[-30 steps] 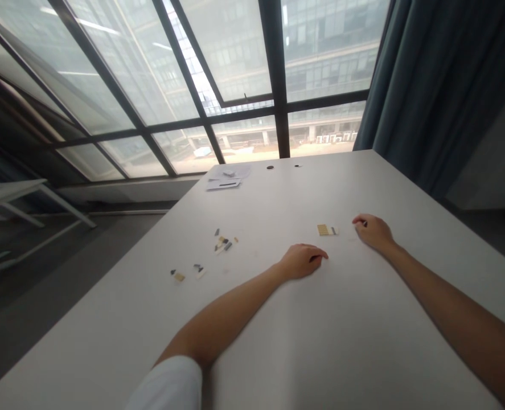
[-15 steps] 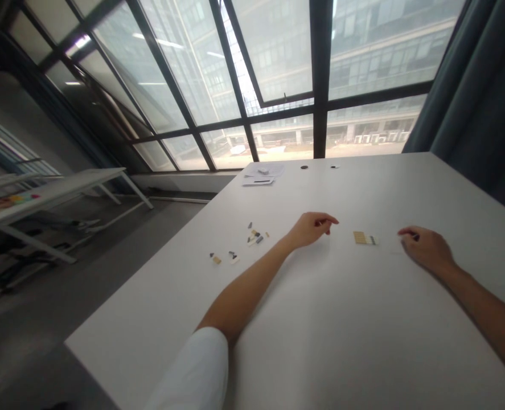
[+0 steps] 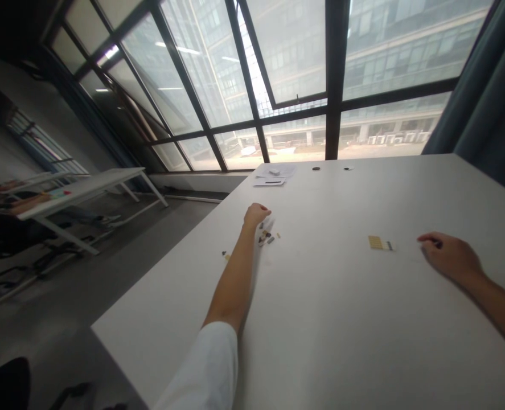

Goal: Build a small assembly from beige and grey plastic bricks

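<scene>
My left hand reaches out over a small cluster of loose building bricks on the white table; its fingers are curled and what they hold, if anything, is hidden. A few more tiny pieces lie left of my forearm. My right hand rests on the table at the right, fingers curled with something small and dark pinched at the fingertips. Between the hands lies a tan studded plate with a grey end.
Papers and two small dark round things lie at the table's far edge by the window. A second table stands at the left, with a person's arm on it. A dark curtain hangs at the right.
My left hand has swung left from near the tan plate to the brick cluster. The view has turned left. My right hand has stayed where it was.
</scene>
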Tool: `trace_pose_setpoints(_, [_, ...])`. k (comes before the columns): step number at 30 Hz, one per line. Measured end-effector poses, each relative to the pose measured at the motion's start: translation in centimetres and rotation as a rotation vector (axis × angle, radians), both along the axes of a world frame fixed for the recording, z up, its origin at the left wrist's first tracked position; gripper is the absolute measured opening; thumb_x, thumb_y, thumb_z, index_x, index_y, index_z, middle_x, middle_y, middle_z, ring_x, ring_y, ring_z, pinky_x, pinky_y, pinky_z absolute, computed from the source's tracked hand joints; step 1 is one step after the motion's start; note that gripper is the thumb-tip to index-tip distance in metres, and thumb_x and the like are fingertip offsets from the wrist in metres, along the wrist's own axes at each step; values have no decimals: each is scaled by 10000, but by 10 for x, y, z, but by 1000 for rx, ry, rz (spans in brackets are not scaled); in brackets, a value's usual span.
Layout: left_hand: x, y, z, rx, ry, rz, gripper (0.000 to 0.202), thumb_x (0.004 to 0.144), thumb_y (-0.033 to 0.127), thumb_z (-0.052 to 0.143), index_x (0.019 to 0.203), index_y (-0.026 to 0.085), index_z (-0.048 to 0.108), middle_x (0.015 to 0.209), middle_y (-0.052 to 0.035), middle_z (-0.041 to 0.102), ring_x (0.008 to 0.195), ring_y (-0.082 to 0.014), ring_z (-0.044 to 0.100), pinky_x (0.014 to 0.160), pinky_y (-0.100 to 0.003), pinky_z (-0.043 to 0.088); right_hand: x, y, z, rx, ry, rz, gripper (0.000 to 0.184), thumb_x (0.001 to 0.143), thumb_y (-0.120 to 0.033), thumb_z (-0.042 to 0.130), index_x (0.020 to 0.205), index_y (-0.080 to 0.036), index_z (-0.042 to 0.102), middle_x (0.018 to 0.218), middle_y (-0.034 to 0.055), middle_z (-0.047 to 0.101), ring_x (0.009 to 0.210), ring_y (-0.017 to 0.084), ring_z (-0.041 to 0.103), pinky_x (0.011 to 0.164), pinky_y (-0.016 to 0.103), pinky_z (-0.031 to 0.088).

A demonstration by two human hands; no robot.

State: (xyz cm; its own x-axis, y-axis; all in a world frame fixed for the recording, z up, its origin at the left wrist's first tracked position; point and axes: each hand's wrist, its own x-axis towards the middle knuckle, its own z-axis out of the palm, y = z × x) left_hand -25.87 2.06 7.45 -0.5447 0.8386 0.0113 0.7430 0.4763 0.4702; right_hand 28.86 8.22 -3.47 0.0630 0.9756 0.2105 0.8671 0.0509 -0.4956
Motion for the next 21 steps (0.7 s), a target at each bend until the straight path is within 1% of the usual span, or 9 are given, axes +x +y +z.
trace_pose_setpoints(3, [-11,-3,-9,-79,49,105,283,700,312,816,940,172,761,1075,-143,750,998,-257,701,838,-320,526,1,1,-1,1,5,1,235,760,-374,508,844,-313,719,741,72,694,642,277,597,620,388,432])
trace_pose_setpoints(6, [-16,-6,-14,-129,90,157,299,659,289,846,913,168,748,1099,-167,740,1034,-290,698,852,-356,530,2,2,-3,-2,1,2,236,752,-383,515,842,-314,721,733,76,688,641,279,591,609,388,427])
trace_pose_setpoints(9, [-16,-7,-17,-151,123,171,336,656,291,843,950,169,734,1135,-173,729,1058,-295,693,857,-359,535,2,2,-2,-2,2,3,236,753,-376,517,839,-307,725,730,84,688,627,276,584,605,387,421])
trace_pose_setpoints(13, [-13,-6,-19,-189,161,176,421,662,347,835,1016,154,716,1185,-198,706,1118,-325,671,883,-378,542,0,0,2,-9,-1,8,262,753,-365,505,858,-289,733,726,74,690,615,261,578,602,369,414])
trace_pose_setpoints(16, [-13,-4,-20,-229,184,179,461,647,373,842,1031,154,713,1205,-203,696,1138,-345,662,891,-393,550,-3,-3,4,-12,-14,4,300,760,-369,495,894,-270,744,731,63,690,612,244,570,601,352,403])
trace_pose_setpoints(21, [-17,0,-22,-264,209,187,506,583,329,883,1026,159,708,1212,-203,692,1137,-348,661,876,-381,560,-5,-5,6,3,-21,12,307,781,-343,506,924,-247,760,749,64,696,634,220,563,606,326,389])
